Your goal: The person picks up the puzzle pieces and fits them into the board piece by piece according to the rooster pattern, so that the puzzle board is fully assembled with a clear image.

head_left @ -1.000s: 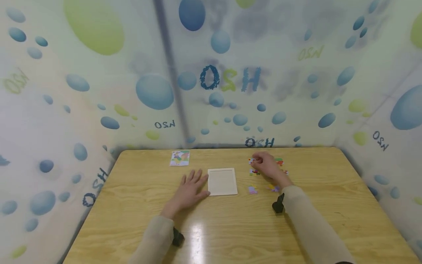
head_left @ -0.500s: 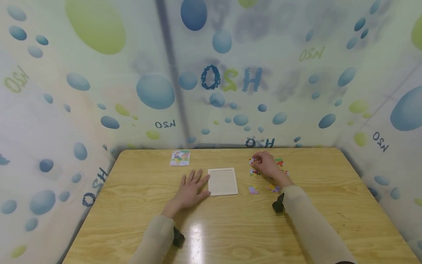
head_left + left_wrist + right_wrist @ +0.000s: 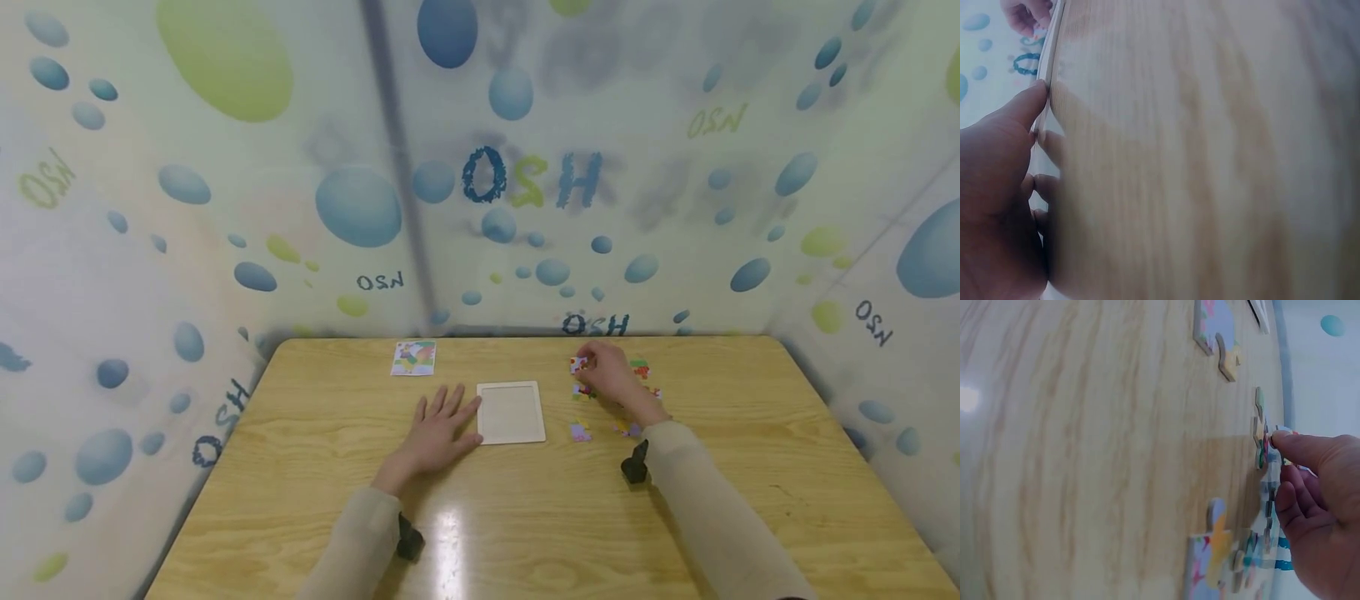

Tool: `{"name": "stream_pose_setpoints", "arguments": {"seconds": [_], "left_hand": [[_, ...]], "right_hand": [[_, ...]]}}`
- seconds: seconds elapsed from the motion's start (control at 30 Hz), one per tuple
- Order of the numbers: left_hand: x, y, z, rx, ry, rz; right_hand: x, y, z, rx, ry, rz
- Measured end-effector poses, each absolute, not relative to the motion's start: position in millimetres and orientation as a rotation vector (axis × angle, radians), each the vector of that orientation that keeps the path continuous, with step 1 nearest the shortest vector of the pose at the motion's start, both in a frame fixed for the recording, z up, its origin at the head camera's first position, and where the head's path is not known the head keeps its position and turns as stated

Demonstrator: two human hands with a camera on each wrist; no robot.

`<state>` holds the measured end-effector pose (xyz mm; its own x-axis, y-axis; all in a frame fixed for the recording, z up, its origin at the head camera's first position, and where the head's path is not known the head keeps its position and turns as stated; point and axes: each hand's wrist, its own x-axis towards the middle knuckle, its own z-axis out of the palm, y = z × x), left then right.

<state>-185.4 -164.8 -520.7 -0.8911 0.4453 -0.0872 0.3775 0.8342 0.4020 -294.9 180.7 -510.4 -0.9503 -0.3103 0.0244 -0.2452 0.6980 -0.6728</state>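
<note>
In the head view my left hand (image 3: 435, 435) lies on the table with spread fingers. Its thumb and index fingertip touch the left edge of a square, white, shallow puzzle tray (image 3: 512, 440). My right hand (image 3: 611, 375) is over the group of jigsaw pieces, its thumb and fingers pinching a colourful jigsaw piece (image 3: 577, 365) at the group's far left corner. The right wrist view has the thumb against that piece, which is mostly hidden. Around the hand lie several loose pieces, among them a lilac jigsaw piece (image 3: 580, 431) and a green-and-red jigsaw piece (image 3: 640, 368); others are covered by the hand.
A square picture card (image 3: 413, 358) lies near the table's back edge, left of the tray. The wooden table (image 3: 540, 525) meets a patterned wall (image 3: 660, 217) at the back, with more wall at both sides. Each wrist wears a small black device.
The view shifts slightly as the head turns. Both hands stay where they were on the table; the right fingers remain at the same jigsaw piece.
</note>
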Motion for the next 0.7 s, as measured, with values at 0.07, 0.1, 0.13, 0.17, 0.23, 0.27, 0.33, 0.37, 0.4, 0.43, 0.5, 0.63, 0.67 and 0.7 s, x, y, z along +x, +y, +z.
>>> {"name": "stream_pose_setpoints", "arguments": {"seconds": [0.07,0.1,0.13,0.17,0.23,0.27,0.33,0.37,0.4,0.43,0.5,0.63,0.67,0.7], "left_hand": [[-186,-164,-521,0.64,2.838,0.573],[-186,-164,-521,0.638,2.838,0.578],[-187,-164,-521,0.636,2.838,0.581],[-187,-164,-521,0.635,2.839,0.584],[-187,-164,-520,0.634,2.843,0.587],[-187,-164,-520,0.633,2.843,0.582],[-187,-164,-520,0.629,2.844,0.567],[-187,-164,-520,0.629,2.845,0.568],[-186,-164,-520,0.628,2.844,0.57],[-186,-165,-521,0.627,2.844,0.57],[-186,-165,-520,0.625,2.839,0.58],[-186,-164,-521,0.632,2.835,0.586],[-186,-164,-521,0.639,2.836,0.598],[-186,-164,-522,0.647,2.837,0.602]], "right_hand": [[-294,180,-510,-0.437,2.797,-1.129],[-294,180,-509,-0.423,2.789,-1.148],[-293,180,-509,-0.406,2.784,-1.165],[-293,179,-508,-0.387,2.779,-1.186],[-292,177,-506,-0.365,2.756,-1.231],[-291,175,-505,-0.353,2.74,-1.252],[-289,169,-504,-0.361,2.706,-1.288],[-288,165,-504,-0.371,2.686,-1.305],[-287,160,-504,-0.382,2.665,-1.325],[-286,155,-504,-0.39,2.645,-1.342],[-284,145,-504,-0.391,2.615,-1.374],[-278,123,-505,-0.39,2.55,-1.433],[-277,117,-505,-0.391,2.529,-1.448],[-276,112,-505,-0.393,2.512,-1.457]]}}
